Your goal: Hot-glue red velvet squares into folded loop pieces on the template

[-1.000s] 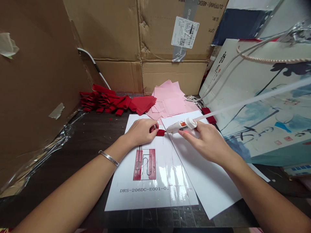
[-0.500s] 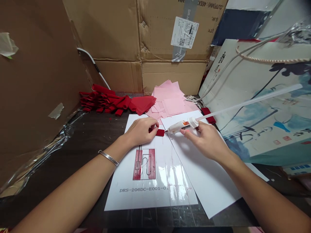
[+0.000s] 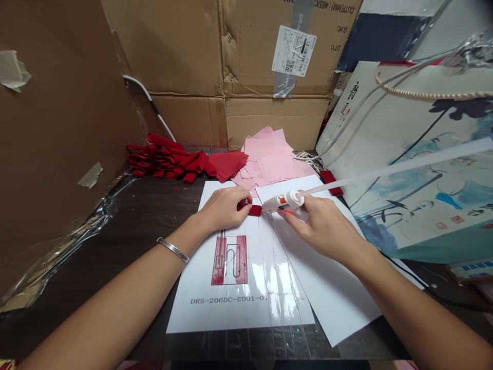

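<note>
My left hand (image 3: pixel 227 206) rests on the printed sheet (image 3: pixel 215 318), pinching the left end of a small dark red fabric piece (image 3: pixel 254 210). My right hand (image 3: pixel 321 221) is closed around a white hot glue gun (image 3: pixel 287 201), whose nozzle points left and meets or nearly meets the right end of the fabric. A long translucent glue stick (image 3: pixel 385 172) sticks out of the gun's back, up to the right. Below my left hand, the sheet carries a red and white printed picture (image 3: pixel 230 260). My left fingers hide part of the fabric.
Behind my hands lie a heap of red fabric strips (image 3: pixel 165 160) and a stack of pink sheets (image 3: pixel 273 156). Metal clips (image 3: pixel 310 160) and a red piece (image 3: pixel 331 183) sit at the back right. Cardboard (image 3: pixel 273 121) walls the back; a paper bag (image 3: pixel 416 169) stands right.
The glue gun has tilted and shifted slightly left, its nozzle closer to the fabric's end, and the glue stick has swung with it. My left hand stays in place.
</note>
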Tool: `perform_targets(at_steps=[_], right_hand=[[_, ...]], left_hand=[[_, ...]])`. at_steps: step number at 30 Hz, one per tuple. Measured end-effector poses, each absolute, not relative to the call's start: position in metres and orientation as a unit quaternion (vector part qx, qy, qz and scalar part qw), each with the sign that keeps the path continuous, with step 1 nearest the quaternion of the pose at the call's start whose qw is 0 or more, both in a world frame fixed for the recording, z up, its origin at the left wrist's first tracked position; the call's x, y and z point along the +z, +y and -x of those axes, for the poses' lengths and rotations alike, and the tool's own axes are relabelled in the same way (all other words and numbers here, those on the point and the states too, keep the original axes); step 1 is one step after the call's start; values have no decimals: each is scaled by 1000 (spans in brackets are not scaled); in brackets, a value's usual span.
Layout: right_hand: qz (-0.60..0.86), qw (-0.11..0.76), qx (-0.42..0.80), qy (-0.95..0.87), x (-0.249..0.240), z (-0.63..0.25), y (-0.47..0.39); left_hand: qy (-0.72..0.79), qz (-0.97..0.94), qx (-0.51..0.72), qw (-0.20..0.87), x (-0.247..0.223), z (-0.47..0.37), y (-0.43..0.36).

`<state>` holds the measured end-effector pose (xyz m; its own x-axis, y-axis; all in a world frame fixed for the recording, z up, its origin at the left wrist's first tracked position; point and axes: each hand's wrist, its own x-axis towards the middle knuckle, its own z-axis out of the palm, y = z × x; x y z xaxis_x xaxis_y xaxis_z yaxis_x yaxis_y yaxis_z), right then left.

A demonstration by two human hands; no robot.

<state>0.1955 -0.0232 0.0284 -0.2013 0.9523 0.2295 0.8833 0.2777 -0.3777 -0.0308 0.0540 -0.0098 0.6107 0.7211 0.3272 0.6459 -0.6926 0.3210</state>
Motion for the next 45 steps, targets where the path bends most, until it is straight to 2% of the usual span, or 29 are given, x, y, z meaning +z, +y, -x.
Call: perform_targets(at_steps=[10, 16, 22, 25, 32, 37, 40, 45], right_hand=[[644, 272, 137, -701, 29, -211, -20], [671, 293, 128, -669, 27, -213, -16], [687, 314, 138, -640, 12, -216, -6], [690, 278, 124, -657, 12, -221, -4], [693, 120, 66, -708, 29, -238, -18], [702, 57, -54, -708, 37, -237, -44], [685, 113, -83, -715, 42, -224, -56], [521, 344, 54, -779, 36, -202, -51]], left_hand=[[345, -907, 232, 63, 1, 33, 51], [324, -923, 193, 76, 0, 35, 53], [318, -919, 221, 79, -3, 33, 54], [318, -913, 240, 91, -2, 32, 54], [325, -902, 271, 88, -5, 33, 56], [308, -894, 315, 82, -4, 32, 56], [275, -889, 361, 67, -1, 29, 53], [158, -865, 475, 26, 2, 19, 44]])
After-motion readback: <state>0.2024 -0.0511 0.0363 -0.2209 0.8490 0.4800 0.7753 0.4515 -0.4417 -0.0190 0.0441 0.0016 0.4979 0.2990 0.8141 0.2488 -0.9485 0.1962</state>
